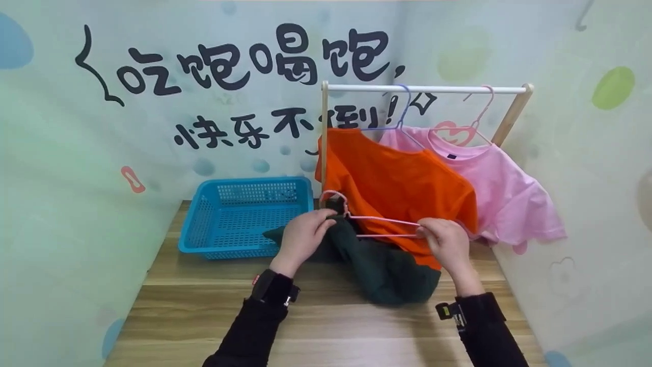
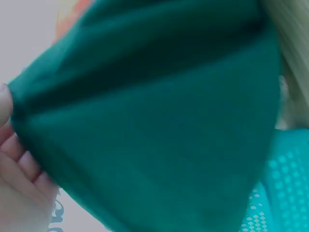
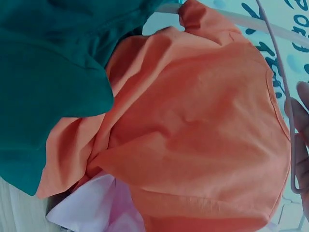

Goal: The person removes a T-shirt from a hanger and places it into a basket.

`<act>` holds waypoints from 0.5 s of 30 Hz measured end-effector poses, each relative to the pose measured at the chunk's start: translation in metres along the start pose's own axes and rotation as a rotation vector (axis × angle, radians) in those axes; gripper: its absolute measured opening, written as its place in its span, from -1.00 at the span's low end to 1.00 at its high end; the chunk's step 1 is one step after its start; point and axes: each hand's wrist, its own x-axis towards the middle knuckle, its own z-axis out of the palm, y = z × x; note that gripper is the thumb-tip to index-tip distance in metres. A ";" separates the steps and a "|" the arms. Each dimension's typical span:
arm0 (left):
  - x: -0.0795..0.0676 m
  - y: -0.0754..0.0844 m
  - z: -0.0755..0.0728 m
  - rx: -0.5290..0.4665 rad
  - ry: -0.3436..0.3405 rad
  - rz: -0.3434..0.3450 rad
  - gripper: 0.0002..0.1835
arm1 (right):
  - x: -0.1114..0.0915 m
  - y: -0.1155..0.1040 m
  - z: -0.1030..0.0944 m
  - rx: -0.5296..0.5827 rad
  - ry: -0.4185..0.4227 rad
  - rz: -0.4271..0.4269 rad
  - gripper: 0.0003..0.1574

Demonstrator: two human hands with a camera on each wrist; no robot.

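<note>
Pale walls (image 1: 66, 142) with coloured blobs and dark lettering (image 1: 220, 69) stand at 12 o'clock, behind a wooden tabletop (image 1: 173, 311). Farthest left on the wood sits a blue basket (image 1: 244, 219), its sides full of small holes, at 10 o'clock from my left hand (image 1: 300, 239). That hand, out of a black sleeve (image 1: 249, 329), pinches dark green cloth between thumb and fingers; in the left wrist view I see them close on a gathered corner. The cloth belongs to a green garment (image 1: 392, 272), which droops in folds toward 4 o'clock from there; whether its lower edge touches the wood I cannot tell. Beside my left hand a pink hanger (image 1: 383, 220) comes out of the green folds, its hook pointing up toward 11 o'clock; how much of it lies inside the garment I cannot make out. Its 2 thin bars run toward 3 o'clock. Behind, a rack (image 1: 512, 120) carries a white rail (image 1: 361, 88) between 2 wooden posts. An orange shirt (image 1: 402, 178) hangs there on a blue hanger (image 1: 400, 124), at 2 o'clock from my left hand. My right hand (image 1: 448, 244) pinches the bare far end of the pink hanger, thumb and fingers curled round it. Farthest right, at 2 o'clock from that hand, a pink shirt (image 1: 514, 188) hangs on a 2nd pink hanger (image 1: 476, 124), partly covered by the orange shirt.
</note>
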 end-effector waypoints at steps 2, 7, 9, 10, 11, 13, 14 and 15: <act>-0.002 -0.004 0.000 0.029 0.027 0.051 -0.79 | 0.001 0.002 -0.004 0.004 0.007 -0.004 -0.74; -0.006 -0.006 0.000 0.036 0.135 0.173 -0.86 | 0.008 0.004 -0.015 0.025 0.002 -0.041 -0.73; -0.006 -0.006 0.000 0.027 0.170 0.194 -0.88 | 0.011 0.005 -0.019 0.027 -0.002 -0.051 -0.74; -0.007 -0.006 -0.001 0.020 0.186 0.196 -0.89 | 0.013 0.006 -0.022 0.032 0.001 -0.052 -0.73; -0.007 -0.007 -0.002 0.011 0.205 0.193 -0.90 | 0.014 0.007 -0.025 0.034 -0.001 -0.045 -0.73; -0.007 -0.009 -0.008 0.006 0.258 0.179 -0.94 | 0.015 0.010 -0.032 0.049 0.000 -0.016 -0.72; -0.007 -0.011 -0.013 0.010 0.292 0.166 -0.94 | 0.016 0.013 -0.037 0.062 0.004 0.006 -0.72; -0.006 -0.014 -0.019 0.020 0.329 0.149 -0.93 | 0.017 0.016 -0.042 0.081 0.011 0.027 -0.71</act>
